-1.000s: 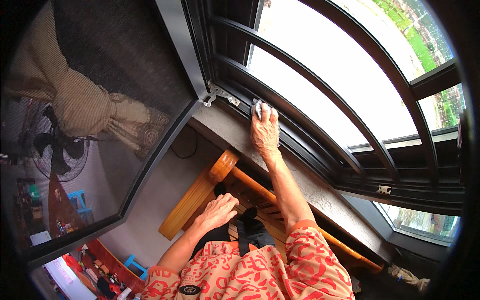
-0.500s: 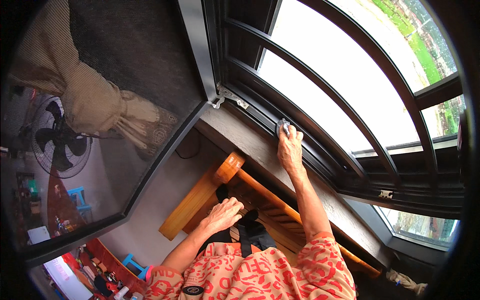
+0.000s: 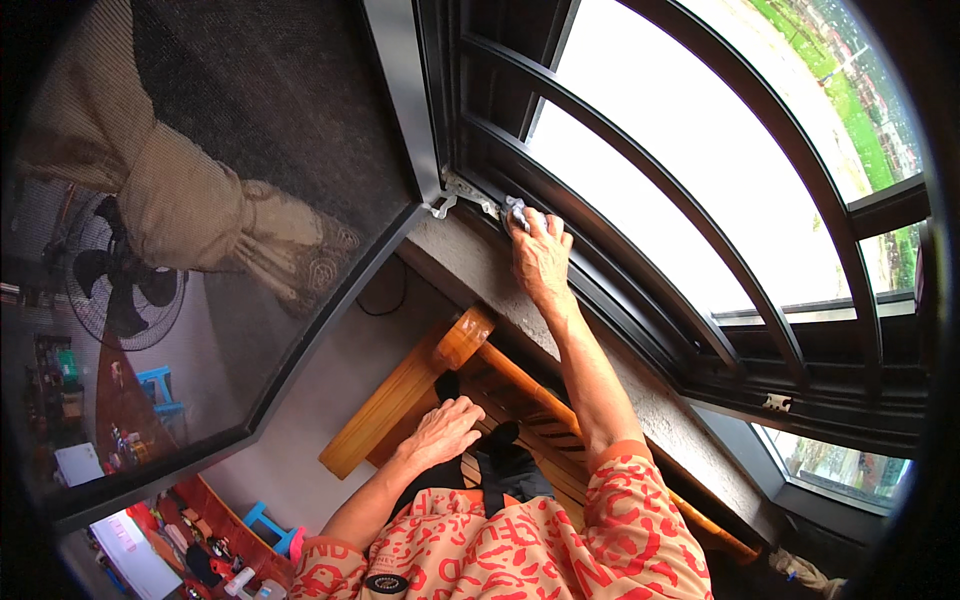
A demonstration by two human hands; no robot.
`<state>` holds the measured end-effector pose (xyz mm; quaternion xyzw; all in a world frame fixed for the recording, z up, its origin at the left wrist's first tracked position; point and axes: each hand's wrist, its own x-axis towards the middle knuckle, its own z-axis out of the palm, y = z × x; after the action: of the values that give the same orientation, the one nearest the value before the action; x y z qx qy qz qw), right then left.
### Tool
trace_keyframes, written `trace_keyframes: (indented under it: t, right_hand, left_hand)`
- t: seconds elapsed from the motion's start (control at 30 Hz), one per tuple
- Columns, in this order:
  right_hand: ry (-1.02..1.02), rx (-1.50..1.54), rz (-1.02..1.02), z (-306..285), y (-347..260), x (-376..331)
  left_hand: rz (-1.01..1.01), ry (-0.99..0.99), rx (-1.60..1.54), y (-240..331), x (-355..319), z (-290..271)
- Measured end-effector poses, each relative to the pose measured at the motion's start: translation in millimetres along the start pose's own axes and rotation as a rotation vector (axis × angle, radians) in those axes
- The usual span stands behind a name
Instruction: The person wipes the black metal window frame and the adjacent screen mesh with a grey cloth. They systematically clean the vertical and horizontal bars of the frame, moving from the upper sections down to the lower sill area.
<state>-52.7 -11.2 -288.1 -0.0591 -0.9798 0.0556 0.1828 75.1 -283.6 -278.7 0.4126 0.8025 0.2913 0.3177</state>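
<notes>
My right hand (image 3: pixel 541 255) grips a crumpled grey cloth (image 3: pixel 516 213) and presses it on the lower track of the dark window frame (image 3: pixel 590 270). The cloth is close to the metal hinge (image 3: pixel 470 194) at the frame's corner. Most of it is hidden under my fingers. My left hand (image 3: pixel 445 432) is held low in front of my body, above the wooden bench (image 3: pixel 390 400). Its fingers are loosely bent and a little apart, with nothing visible in them.
A mesh screen panel (image 3: pixel 300 90) stands swung out on the left; a knotted curtain (image 3: pixel 190 210) and a fan (image 3: pixel 120 270) show through it. Dark bars (image 3: pixel 700 170) cross the window. A rough sill ledge (image 3: pixel 480 260) runs below the frame. Blue stool (image 3: pixel 265 525) lower left.
My right hand has slid the cloth along the track, up and left toward the hinge. My left hand has stayed nearly in place.
</notes>
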Motion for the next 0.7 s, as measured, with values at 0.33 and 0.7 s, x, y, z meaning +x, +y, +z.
trace_keyframes:
  t: [0.33, 0.7]
  right_hand:
    - [0.03, -0.044, 0.017, -31, 39, -66]
    - [0.089, 0.121, 0.221, -13, 9, -44]
  left_hand:
    - [0.013, -0.005, 0.002, 16, 1, 8]
    - [-0.019, -0.029, 0.007, -4, -6, 2]
